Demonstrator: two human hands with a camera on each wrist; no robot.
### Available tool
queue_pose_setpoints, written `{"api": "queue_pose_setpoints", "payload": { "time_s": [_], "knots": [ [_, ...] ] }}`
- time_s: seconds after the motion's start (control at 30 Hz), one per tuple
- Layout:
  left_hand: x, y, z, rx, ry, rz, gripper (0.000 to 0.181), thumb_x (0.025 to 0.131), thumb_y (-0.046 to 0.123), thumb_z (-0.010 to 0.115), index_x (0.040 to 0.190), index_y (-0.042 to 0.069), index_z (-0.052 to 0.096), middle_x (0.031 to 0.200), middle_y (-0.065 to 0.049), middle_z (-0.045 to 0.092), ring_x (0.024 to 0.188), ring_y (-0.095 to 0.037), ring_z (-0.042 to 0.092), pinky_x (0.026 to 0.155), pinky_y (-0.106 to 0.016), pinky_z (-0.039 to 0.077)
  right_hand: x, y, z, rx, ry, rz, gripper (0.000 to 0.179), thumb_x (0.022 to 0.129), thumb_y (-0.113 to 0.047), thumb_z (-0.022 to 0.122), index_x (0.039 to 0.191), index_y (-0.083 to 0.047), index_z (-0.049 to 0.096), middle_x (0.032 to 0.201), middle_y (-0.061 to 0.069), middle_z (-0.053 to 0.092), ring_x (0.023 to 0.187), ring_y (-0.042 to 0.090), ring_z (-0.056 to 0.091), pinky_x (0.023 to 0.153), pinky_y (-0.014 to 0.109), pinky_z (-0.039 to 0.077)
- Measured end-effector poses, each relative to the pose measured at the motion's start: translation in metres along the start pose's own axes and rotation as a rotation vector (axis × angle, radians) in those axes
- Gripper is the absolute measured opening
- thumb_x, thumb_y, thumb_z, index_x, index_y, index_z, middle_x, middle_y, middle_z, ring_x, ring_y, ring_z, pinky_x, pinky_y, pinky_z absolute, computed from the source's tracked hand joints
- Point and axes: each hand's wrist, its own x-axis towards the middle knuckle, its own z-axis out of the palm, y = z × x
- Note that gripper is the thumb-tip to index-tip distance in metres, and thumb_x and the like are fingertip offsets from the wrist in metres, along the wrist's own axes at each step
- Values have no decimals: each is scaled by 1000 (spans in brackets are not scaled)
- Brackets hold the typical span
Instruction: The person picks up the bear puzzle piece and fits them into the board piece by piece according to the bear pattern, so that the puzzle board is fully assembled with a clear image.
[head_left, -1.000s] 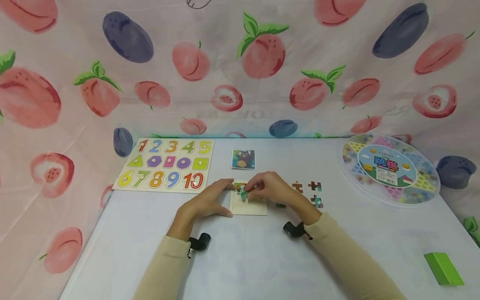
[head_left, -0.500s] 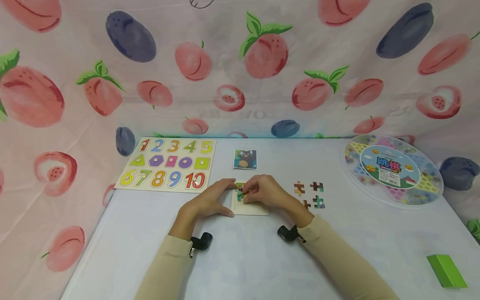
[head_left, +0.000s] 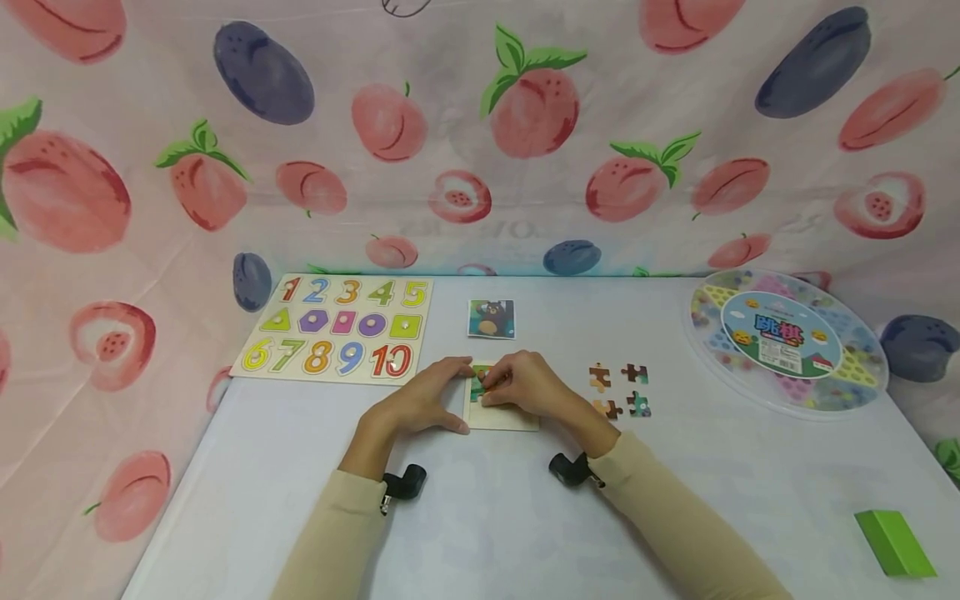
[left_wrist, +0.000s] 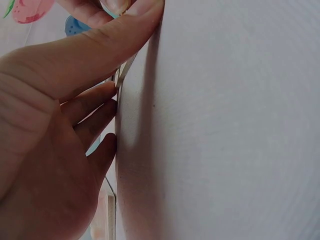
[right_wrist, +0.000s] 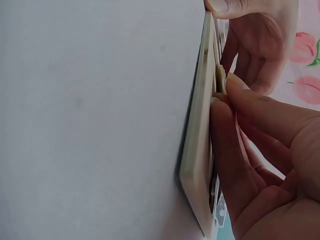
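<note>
A pale wooden puzzle board (head_left: 513, 421) lies in front of me, with green picture pieces (head_left: 477, 388) in its upper left part. My left hand (head_left: 416, 402) rests along its left side, thumb at the near corner and forefinger at the far one. The fingers look fairly straight in the left wrist view. Over the board, my right hand (head_left: 531, 386) pinches a jigsaw piece (right_wrist: 222, 78) between thumb and fingertips, low against the surface. That hand hides much of the board's upper right in the head view.
Several loose jigsaw pieces (head_left: 639, 404) lie right of the board. Behind it is a bear picture card (head_left: 491, 319). A number and shape board (head_left: 348, 327) sits at the back left, a round Chinese checkers set (head_left: 783, 337) at the back right, a green block (head_left: 895, 543) front right.
My right hand has moved slightly left and down with the jigsaw piece, now low over the board. More loose pieces show beside its wrist. The left hand keeps its place.
</note>
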Motion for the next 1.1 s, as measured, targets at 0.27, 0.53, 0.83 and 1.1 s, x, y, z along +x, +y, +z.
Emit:
{"api": "queue_pose_setpoints", "payload": {
  "time_s": [0.27,0.53,0.83,1.1],
  "knots": [
    [0,-1,1,2,4,-4,79,74,21,92,142,13,54,166,-4,37,159,-27,27,133,-47,22,2,-4,2,-10,7,71,17,80,-21,88,93,-12,82,98,3,77,95,13,67,78,24,55],
    [0,-1,1,-1,4,3,78,74,21,92,142,13,54,165,-3,38,158,-26,28,133,-47,23,3,-8,3,-29,2,101,16,79,-16,88,92,-10,82,96,5,77,90,13,67,73,21,54],
    [0,-1,1,4,6,1,79,73,22,92,142,13,54,165,-3,39,158,-26,29,132,-47,24,2,-12,4,-92,11,120,15,78,-16,89,89,-11,80,100,5,68,88,14,59,76,25,49],
    [0,-1,1,-2,5,-5,79,73,21,92,142,13,54,165,-3,38,158,-27,28,132,-47,23,3,-11,3,-89,-10,121,15,79,-17,88,91,-12,80,101,4,68,90,14,60,78,26,49]
  ]
}}
